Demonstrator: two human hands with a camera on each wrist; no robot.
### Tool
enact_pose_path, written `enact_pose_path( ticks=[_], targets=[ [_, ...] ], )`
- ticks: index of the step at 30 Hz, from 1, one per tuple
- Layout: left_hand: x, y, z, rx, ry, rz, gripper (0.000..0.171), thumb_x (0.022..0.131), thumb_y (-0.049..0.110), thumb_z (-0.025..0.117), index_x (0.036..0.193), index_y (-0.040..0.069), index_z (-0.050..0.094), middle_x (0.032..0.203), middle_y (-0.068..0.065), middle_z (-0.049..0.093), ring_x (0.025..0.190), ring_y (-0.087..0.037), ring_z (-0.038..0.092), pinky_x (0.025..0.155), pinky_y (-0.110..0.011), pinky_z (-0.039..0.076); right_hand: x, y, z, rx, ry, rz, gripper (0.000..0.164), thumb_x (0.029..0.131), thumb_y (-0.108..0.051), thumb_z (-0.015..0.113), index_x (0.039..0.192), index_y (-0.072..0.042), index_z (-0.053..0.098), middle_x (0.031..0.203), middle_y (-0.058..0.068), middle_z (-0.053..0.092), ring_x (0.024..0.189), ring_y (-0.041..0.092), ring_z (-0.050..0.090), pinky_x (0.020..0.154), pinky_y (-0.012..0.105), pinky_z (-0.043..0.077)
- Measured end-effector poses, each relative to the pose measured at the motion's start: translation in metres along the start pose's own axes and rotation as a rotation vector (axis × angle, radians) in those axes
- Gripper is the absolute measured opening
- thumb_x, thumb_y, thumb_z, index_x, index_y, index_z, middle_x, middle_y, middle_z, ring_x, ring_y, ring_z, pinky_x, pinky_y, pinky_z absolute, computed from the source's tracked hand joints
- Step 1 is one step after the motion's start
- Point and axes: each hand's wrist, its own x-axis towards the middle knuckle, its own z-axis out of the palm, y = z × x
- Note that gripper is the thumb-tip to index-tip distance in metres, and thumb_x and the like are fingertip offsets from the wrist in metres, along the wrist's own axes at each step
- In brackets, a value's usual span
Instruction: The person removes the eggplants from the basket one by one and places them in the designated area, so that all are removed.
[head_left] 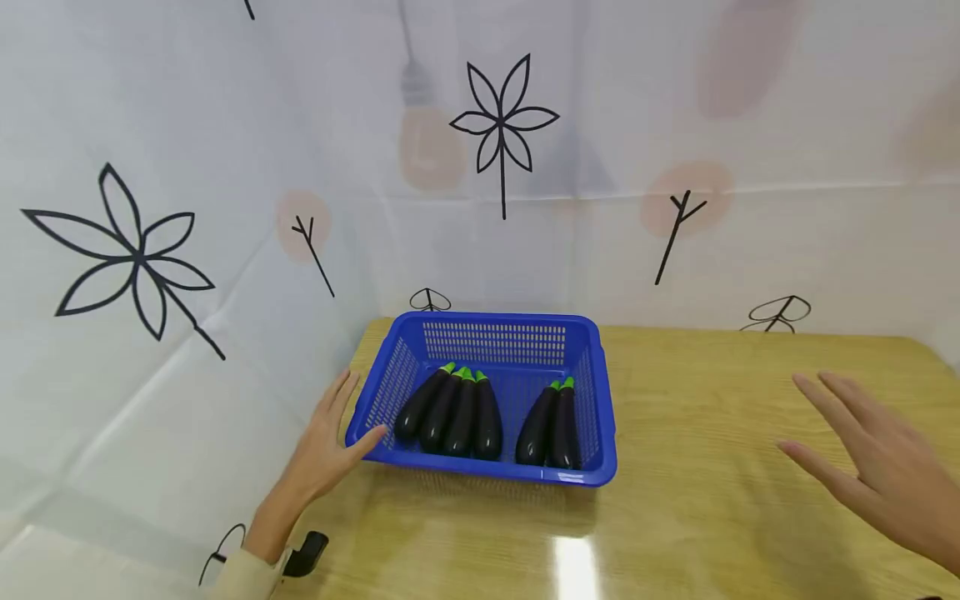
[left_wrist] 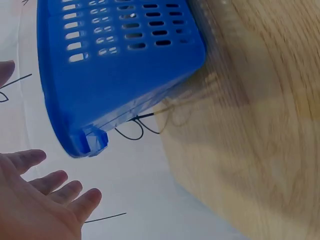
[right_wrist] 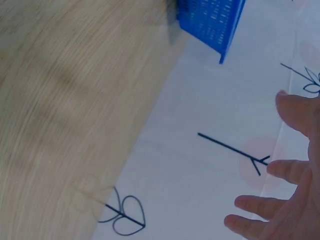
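A blue plastic basket [head_left: 483, 471] with slotted walls rests on the table, left of centre in the head view. Inside lie several dark eggplants with green stem ends: a group of eggplants [head_left: 460, 421] on the left and two eggplants [head_left: 550, 425] on the right, a gap between the groups. My left hand [head_left: 318, 454] is beside the basket's left side, fingers spread, thumb overlapping the front left rim in the head view. Far to the right of the basket, my right hand [head_left: 881, 475] hovers over the table with fingers extended and nothing in it.
The wooden table [head_left: 720, 400] extends to the right and in front of the basket. A white cloth [head_left: 585, 250] printed with flowers and twigs hangs behind and along the left side. A black strap device [head_left: 306, 554] sits at my left wrist.
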Motion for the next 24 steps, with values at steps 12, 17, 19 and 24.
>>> enact_pose_path(
  ticks=[12,17,19,24],
  targets=[
    [0.003,-0.002,0.025,-0.178,0.036,-0.055,0.089,0.083,0.046,0.069,0.152,0.019,0.02,0.157,-0.005,0.013,0.141,-0.035,0.017,0.103,-0.064,0.023,0.028,-0.042,0.004,0.209,-0.082,0.066,0.075,0.088,-0.022,0.067,0.151,-0.026,0.026,0.143,0.02,0.034,0.125,0.047,0.031,0.081,0.066,0.029],
    [0.004,-0.002,0.033,-0.202,0.08,-0.032,0.086,0.082,0.042,0.071,0.15,0.012,0.027,0.156,-0.005,0.017,0.14,-0.034,0.021,0.104,-0.061,0.024,0.046,-0.058,0.007,0.215,-0.111,0.055,0.072,0.089,-0.025,0.067,0.149,-0.024,0.029,0.138,0.02,0.04,0.114,0.042,0.042,0.075,0.056,0.04],
    [0.004,-0.004,0.036,-0.194,0.104,-0.03,0.084,0.082,0.041,0.072,0.148,0.01,0.03,0.156,-0.006,0.019,0.139,-0.034,0.022,0.104,-0.061,0.025,0.052,-0.063,0.01,0.228,-0.105,0.038,0.069,0.088,-0.025,0.067,0.148,-0.021,0.033,0.136,0.017,0.045,0.112,0.036,0.046,0.078,0.043,0.044],
    [0.002,-0.01,0.042,-0.189,0.153,-0.042,0.08,0.082,0.037,0.072,0.147,0.008,0.034,0.153,-0.01,0.027,0.137,-0.035,0.028,0.103,-0.06,0.027,0.066,-0.077,0.019,0.28,-0.091,-0.01,0.06,0.088,-0.023,0.068,0.141,-0.013,0.042,0.131,0.011,0.052,0.112,0.025,0.047,0.079,0.012,0.039]
  ],
)
